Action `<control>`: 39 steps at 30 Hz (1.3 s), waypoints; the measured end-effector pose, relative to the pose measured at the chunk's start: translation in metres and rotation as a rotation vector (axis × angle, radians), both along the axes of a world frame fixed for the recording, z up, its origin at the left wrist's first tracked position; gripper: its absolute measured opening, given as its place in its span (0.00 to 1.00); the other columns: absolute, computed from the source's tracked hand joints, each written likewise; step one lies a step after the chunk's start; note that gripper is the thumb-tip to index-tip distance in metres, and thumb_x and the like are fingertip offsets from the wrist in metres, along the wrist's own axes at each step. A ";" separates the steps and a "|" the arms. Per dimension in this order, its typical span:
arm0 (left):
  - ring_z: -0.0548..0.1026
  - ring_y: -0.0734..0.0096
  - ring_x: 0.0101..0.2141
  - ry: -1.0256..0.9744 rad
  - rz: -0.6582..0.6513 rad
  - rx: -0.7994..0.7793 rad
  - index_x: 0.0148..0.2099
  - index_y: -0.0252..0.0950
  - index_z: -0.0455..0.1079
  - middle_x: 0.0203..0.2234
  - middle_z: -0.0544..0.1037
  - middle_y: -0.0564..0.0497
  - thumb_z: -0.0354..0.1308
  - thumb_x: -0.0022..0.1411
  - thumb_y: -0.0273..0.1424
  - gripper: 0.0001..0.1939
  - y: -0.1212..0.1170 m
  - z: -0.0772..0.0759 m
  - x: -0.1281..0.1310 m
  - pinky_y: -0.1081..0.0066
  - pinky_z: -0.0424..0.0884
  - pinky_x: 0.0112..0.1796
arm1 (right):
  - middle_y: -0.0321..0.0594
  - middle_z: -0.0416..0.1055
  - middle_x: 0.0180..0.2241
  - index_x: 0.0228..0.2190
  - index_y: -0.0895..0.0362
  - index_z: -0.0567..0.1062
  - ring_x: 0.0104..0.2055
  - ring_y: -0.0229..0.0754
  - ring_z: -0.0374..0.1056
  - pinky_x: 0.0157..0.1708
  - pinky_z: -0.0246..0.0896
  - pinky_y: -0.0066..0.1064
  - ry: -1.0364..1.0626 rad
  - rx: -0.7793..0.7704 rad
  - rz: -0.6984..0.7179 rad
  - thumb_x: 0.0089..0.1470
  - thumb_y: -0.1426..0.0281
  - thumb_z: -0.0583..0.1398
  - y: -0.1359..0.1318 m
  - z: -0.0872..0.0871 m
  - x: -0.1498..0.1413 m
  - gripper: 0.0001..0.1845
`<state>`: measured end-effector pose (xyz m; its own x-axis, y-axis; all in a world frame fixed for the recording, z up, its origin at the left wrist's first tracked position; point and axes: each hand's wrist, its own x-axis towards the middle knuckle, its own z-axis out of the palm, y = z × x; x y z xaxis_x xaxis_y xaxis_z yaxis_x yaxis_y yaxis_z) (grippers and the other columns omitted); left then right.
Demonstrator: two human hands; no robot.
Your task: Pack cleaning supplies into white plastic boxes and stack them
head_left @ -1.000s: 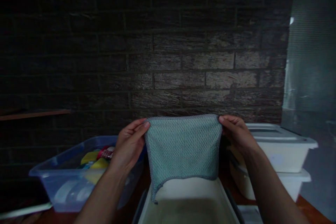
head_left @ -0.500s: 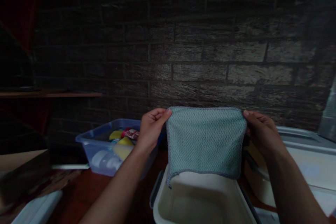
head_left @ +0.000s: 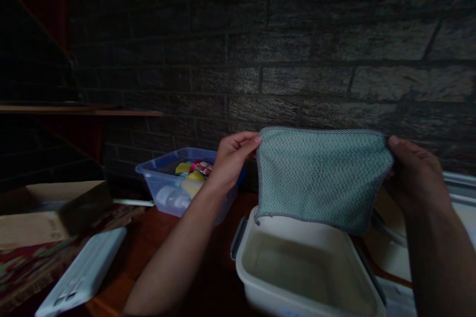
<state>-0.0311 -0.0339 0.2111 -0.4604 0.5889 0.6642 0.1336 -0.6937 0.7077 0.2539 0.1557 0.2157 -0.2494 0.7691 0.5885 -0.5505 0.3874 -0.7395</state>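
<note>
A light green cleaning cloth (head_left: 320, 178) with a dark checked border hangs spread out between my two hands. My left hand (head_left: 236, 156) pinches its upper left corner. The upper right corner is gripped by my right hand (head_left: 416, 173), thumb on the near side. Below the cloth stands a white plastic bin (head_left: 297, 287) with grey side clips; its lid is off and its inside looks bare. The cloth's lower edge hangs at the bin's far rim; whether it touches cannot be told.
A clear blue tub (head_left: 148, 178) of bottles and sponges stands behind my left arm. Farther left are a cardboard box (head_left: 29, 230) and a pale flat case (head_left: 85, 267) on the brown table (head_left: 137, 237). Another lidded container (head_left: 461, 208) is at the right. A brick wall (head_left: 238, 49) rises behind.
My view has tilted down and turned left, so the scene sits further right and higher. The cloth stays stretched between both hands, its right side now slanting more.
</note>
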 end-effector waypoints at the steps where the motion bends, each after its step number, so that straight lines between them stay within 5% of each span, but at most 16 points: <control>1: 0.76 0.71 0.31 -0.014 0.006 0.014 0.38 0.35 0.82 0.30 0.81 0.50 0.73 0.55 0.35 0.10 -0.001 0.001 0.001 0.72 0.70 0.34 | 0.31 0.55 0.18 0.22 0.55 0.71 0.17 0.33 0.47 0.17 0.35 0.33 0.004 0.015 0.008 0.52 0.67 0.70 -0.002 0.001 0.000 0.15; 12: 0.77 0.74 0.29 -0.110 0.211 0.166 0.37 0.35 0.81 0.30 0.81 0.51 0.74 0.53 0.32 0.10 -0.004 0.009 0.005 0.74 0.72 0.34 | 0.29 0.58 0.18 0.23 0.56 0.71 0.16 0.30 0.48 0.15 0.34 0.30 -0.020 0.146 0.078 0.57 0.64 0.68 -0.018 0.006 -0.002 0.16; 21: 0.75 0.75 0.28 -0.083 0.209 0.165 0.38 0.35 0.81 0.29 0.81 0.53 0.74 0.55 0.32 0.09 -0.003 0.009 0.002 0.73 0.73 0.33 | 0.28 0.58 0.18 0.22 0.54 0.71 0.15 0.29 0.49 0.14 0.37 0.27 -0.023 0.152 0.050 0.53 0.56 0.70 -0.016 0.007 -0.005 0.20; 39: 0.73 0.76 0.27 -0.130 0.168 0.101 0.37 0.37 0.82 0.27 0.81 0.53 0.74 0.52 0.34 0.10 -0.008 0.009 0.004 0.77 0.67 0.30 | 0.30 0.57 0.17 0.22 0.55 0.74 0.17 0.31 0.50 0.16 0.41 0.26 -0.006 0.068 0.020 0.54 0.60 0.70 -0.014 0.002 -0.005 0.17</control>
<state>-0.0268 -0.0414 0.2204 -0.6322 0.4305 0.6442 0.1652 -0.7374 0.6549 0.2487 0.1421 0.2176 -0.2684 0.7218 0.6379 -0.5543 0.4259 -0.7151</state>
